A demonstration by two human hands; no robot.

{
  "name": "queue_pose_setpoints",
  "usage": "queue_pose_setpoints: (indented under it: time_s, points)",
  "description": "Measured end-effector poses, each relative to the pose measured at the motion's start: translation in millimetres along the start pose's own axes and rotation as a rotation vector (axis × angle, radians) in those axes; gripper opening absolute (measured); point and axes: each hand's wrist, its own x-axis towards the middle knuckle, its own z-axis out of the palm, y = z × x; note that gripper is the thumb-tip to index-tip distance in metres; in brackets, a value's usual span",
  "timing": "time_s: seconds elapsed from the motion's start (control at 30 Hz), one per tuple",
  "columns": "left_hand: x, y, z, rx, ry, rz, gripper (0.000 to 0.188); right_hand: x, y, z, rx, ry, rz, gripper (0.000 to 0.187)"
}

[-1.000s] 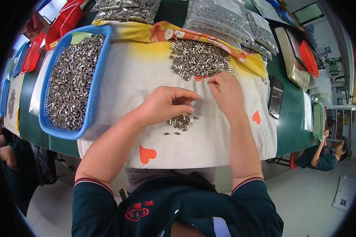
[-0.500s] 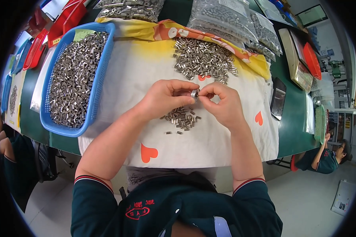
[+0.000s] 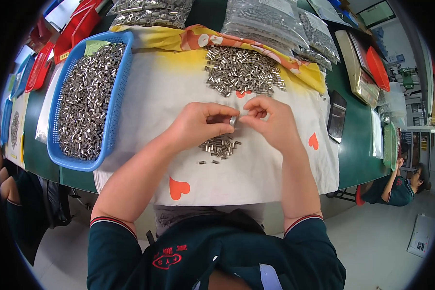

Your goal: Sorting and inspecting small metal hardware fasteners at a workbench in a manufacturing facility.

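Note:
Above the white cloth (image 3: 145, 96), my left hand (image 3: 200, 123) pinches a short round metal piece (image 3: 233, 120) between thumb and fingers. Just to its right is my right hand (image 3: 270, 123), its thumb and forefinger drawn together in a pinch beside the piece. Whatever those right fingertips may hold is too small to make out. Below my hands lies a small heap of short metal sleeves (image 3: 221, 146), with two loose ones nearer me. A larger pile of similar sleeves (image 3: 241, 70) spreads beyond my hands.
At the left stands a blue plastic basket (image 3: 120, 96) full of small metal sleeves. Clear bags (image 3: 266, 21) of metal parts line the back, behind a folded yellow patterned cloth edge (image 3: 188, 38). A dark phone (image 3: 337, 118) lies at the right. Other people sit at both sides.
My right fingertips have parted slightly from the round metal piece, which stays in my left hand. The whole view has shifted a little.

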Motion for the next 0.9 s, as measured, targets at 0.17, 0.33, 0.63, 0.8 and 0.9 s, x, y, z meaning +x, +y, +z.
queue_pose_setpoints:
  time_s: [0.17, 0.33, 0.63, 0.8, 0.9]
  points:
    - [2, 6, 2, 0.070, -0.084, -0.036, 0.031, 9, 31, -31, -0.216, 0.320, 0.161, 0.016]
    - [2, 3, 0, 0.074, -0.088, 0.002, 0.031, 14, 31, -14, -0.479, 0.332, 0.156, 0.009]
    - [2, 1, -1, -0.069, -0.046, -0.018, 0.031, 9, 22, -12, -0.183, 0.304, 0.040, 0.007]
    - [5, -2, -4, -0.227, -0.050, 0.016, 0.031, -1, 11, 4, 0.329, 0.022, -0.118, 0.006]
    - [5, 1, -4, -0.232, -0.055, 0.025, 0.031, -2, 5, 7, 0.361, -0.036, -0.067, 0.006]
